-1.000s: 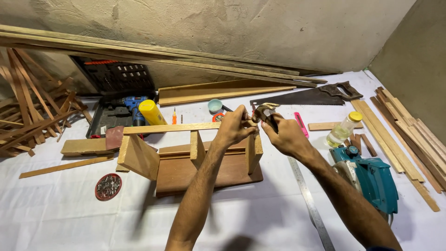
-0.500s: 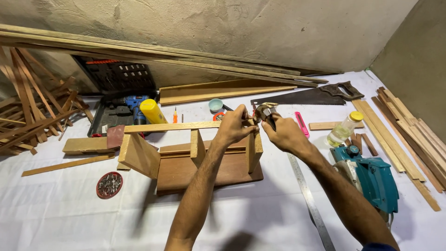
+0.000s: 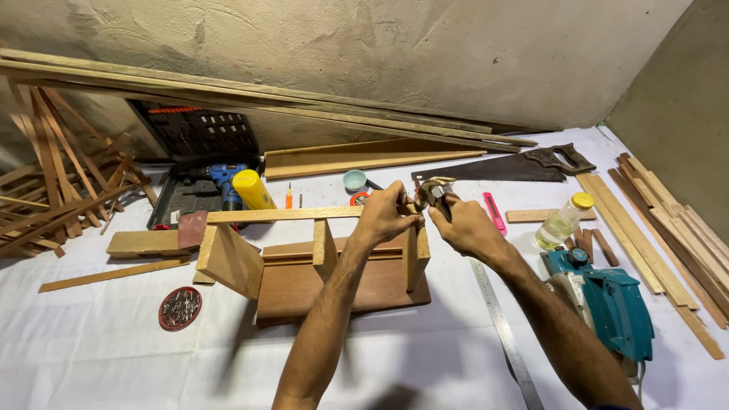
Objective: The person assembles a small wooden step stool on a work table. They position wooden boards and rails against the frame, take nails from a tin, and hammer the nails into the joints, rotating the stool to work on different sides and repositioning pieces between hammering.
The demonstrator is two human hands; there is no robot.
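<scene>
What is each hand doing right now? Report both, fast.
Left hand: closed, gripping the right end of the thin wooden strip on top of the wooden frame.
Right hand: closed around a metal hammer at that same end.

Worktop cover [image 3: 99, 357]: plain white cloth.
Wooden frame [image 3: 319, 250]: pale tan strips on a reddish-brown board.
Bottle, centre left [image 3: 253, 190]: bright yellow.
Drill [image 3: 225, 176]: blue and black.
Power planer, lower right [image 3: 607, 300]: teal with black parts.
Small lid of nails, lower left [image 3: 180, 307]: red rim, grey nails.
Marker [image 3: 494, 212]: pink.
Saw [image 3: 501, 168]: dark grey blade, black handle.
Wall [image 3: 395, 53]: mottled beige-grey.
</scene>
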